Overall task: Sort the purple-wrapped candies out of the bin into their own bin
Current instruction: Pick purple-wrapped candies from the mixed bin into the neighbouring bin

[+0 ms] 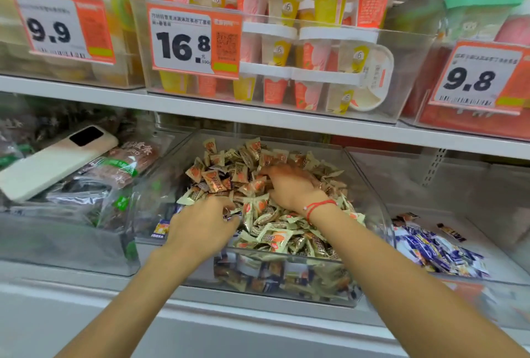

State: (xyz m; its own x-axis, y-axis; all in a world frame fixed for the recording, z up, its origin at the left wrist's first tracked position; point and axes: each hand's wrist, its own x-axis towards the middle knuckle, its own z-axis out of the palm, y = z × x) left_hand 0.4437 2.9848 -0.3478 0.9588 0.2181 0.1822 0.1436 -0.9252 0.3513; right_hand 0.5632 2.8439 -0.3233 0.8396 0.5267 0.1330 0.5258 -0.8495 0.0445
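A clear middle bin [372,194] is heaped with cream-and-orange wrapped candies [275,237]. A few purple-wrapped candies show in it, one against the near left wall [161,228]. My left hand [200,226] reaches into the near left of the heap, fingers curled down, and pinches a dark purple wrapper at its fingertips. My right hand [289,185], with a red string on the wrist, lies palm down on the middle of the heap, its fingers spread and pushed in among the candies. The clear bin on the right [502,280] holds a small pile of purple-wrapped candies [438,251].
The left bin [57,243] holds bagged snacks with a white phone [54,162] lying on top. A white shelf [258,117] runs just above the bins, carrying cup desserts [286,42] and hanging price tags [195,42]. A white ledge [86,314] fronts the bins.
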